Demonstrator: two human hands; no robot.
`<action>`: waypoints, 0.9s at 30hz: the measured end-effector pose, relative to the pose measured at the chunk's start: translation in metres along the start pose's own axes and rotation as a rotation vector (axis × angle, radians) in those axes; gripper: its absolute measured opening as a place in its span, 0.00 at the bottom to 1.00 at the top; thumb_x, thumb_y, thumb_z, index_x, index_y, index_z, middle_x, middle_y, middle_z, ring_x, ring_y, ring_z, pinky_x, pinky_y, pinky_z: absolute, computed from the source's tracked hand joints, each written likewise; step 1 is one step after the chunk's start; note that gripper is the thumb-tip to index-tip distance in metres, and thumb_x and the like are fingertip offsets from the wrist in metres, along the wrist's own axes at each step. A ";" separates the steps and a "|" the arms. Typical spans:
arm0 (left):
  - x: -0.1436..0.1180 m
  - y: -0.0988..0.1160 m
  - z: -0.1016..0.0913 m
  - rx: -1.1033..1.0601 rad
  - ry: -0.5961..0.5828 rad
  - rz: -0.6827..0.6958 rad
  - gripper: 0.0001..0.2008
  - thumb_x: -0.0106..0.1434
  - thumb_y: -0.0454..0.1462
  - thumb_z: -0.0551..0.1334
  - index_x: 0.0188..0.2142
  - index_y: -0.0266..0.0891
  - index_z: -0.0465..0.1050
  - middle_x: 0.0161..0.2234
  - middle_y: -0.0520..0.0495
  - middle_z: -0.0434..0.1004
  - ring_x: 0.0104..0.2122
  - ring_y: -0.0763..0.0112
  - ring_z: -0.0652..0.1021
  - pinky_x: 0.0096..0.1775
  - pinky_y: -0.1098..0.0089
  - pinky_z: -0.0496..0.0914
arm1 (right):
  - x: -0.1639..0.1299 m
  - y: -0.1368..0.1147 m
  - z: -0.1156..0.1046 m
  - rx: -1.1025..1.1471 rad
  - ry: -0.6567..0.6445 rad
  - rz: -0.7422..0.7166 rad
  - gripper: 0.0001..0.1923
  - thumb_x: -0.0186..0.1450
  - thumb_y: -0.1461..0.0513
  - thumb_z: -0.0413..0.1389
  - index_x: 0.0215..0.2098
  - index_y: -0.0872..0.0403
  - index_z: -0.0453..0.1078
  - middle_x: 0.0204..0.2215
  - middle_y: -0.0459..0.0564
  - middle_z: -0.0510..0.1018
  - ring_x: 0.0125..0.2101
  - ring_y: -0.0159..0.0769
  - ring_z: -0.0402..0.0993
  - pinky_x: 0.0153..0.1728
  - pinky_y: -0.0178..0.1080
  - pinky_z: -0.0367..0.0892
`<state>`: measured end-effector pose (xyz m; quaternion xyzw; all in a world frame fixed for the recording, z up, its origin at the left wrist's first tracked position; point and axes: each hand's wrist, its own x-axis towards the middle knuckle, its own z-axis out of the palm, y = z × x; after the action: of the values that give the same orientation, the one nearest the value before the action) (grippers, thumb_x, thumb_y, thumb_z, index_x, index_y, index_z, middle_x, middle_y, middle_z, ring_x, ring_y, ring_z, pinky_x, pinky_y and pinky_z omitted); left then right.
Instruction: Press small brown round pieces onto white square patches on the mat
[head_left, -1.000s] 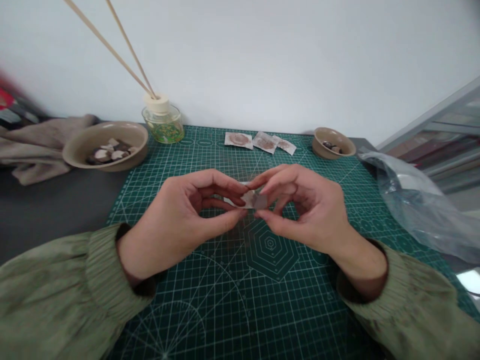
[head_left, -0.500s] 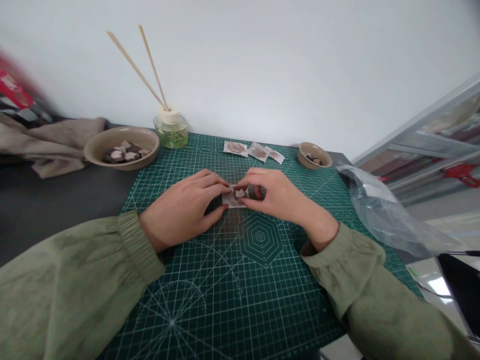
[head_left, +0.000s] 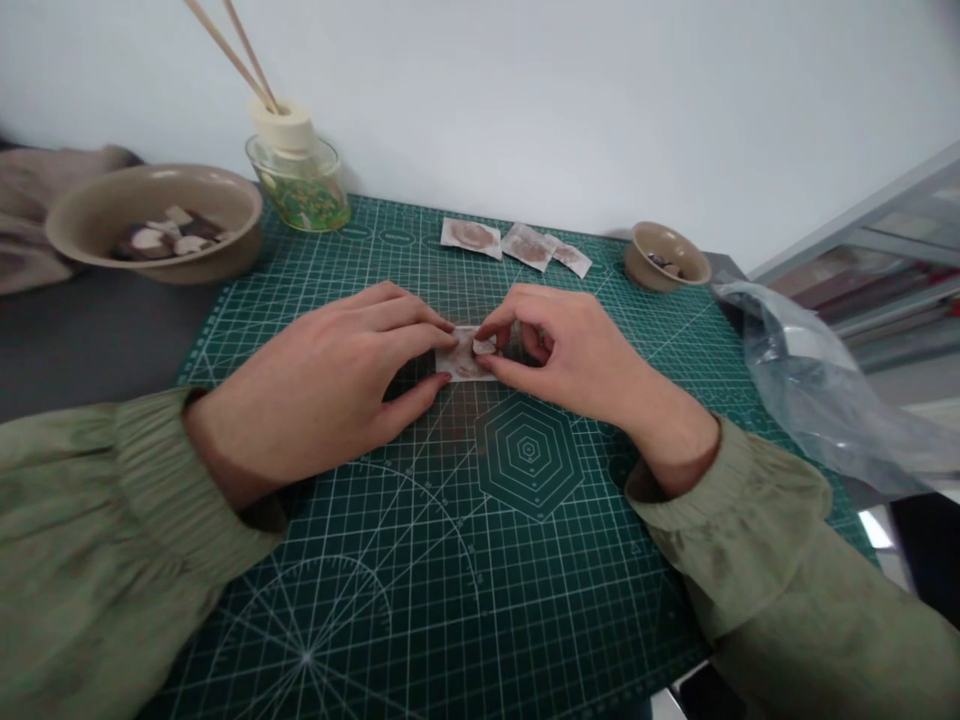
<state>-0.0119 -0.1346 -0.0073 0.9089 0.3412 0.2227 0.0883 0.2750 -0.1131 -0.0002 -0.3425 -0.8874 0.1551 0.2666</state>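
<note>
A small whitish sheet (head_left: 459,368) with brown smears lies on the green cutting mat (head_left: 420,620) between my hands. The fingertips and thumb of my left hand (head_left: 330,375) rest on its left edge, apart from each other, pressing it flat. Thumb and index finger of my right hand (head_left: 566,345) pinch a small pale piece (head_left: 485,347) against the sheet's right part. What the piece is made of I cannot tell, and part of it is hidden by the fingers.
Three more brown-smeared sheets (head_left: 471,236) lie near the wall. A larger bowl (head_left: 232,215) with brown and pale pieces stands at left beside a reed diffuser (head_left: 300,180). At right are a smaller bowl (head_left: 667,255) and a clear plastic bag (head_left: 817,385); cloth (head_left: 37,215) lies far left.
The view has moved closer and tilted down. My right hand keeps its pinch on the pale piece, which has tilted slightly; my left hand stays on the sheet's edge.
</note>
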 end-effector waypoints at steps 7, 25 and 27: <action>0.000 0.000 0.001 -0.029 0.005 -0.023 0.20 0.82 0.48 0.61 0.59 0.46 0.89 0.60 0.38 0.90 0.63 0.43 0.84 0.70 0.41 0.81 | 0.001 -0.002 0.000 -0.004 0.002 0.017 0.04 0.75 0.60 0.71 0.46 0.51 0.86 0.39 0.48 0.86 0.35 0.40 0.79 0.41 0.45 0.69; -0.001 0.012 -0.005 -0.010 -0.045 -0.145 0.28 0.83 0.55 0.58 0.63 0.42 0.87 0.65 0.42 0.88 0.65 0.45 0.83 0.76 0.45 0.74 | 0.005 -0.006 0.005 0.025 -0.030 0.160 0.07 0.74 0.55 0.77 0.45 0.46 0.86 0.36 0.48 0.85 0.41 0.45 0.84 0.45 0.47 0.78; -0.001 0.012 -0.005 -0.007 -0.053 -0.174 0.30 0.84 0.57 0.56 0.66 0.41 0.87 0.66 0.42 0.87 0.65 0.46 0.83 0.76 0.46 0.74 | 0.005 -0.008 0.005 0.037 -0.035 0.161 0.07 0.74 0.56 0.77 0.46 0.47 0.87 0.36 0.48 0.85 0.41 0.43 0.84 0.44 0.46 0.77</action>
<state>-0.0083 -0.1444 0.0007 0.8812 0.4155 0.1912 0.1196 0.2646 -0.1158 0.0016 -0.4052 -0.8585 0.1982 0.2439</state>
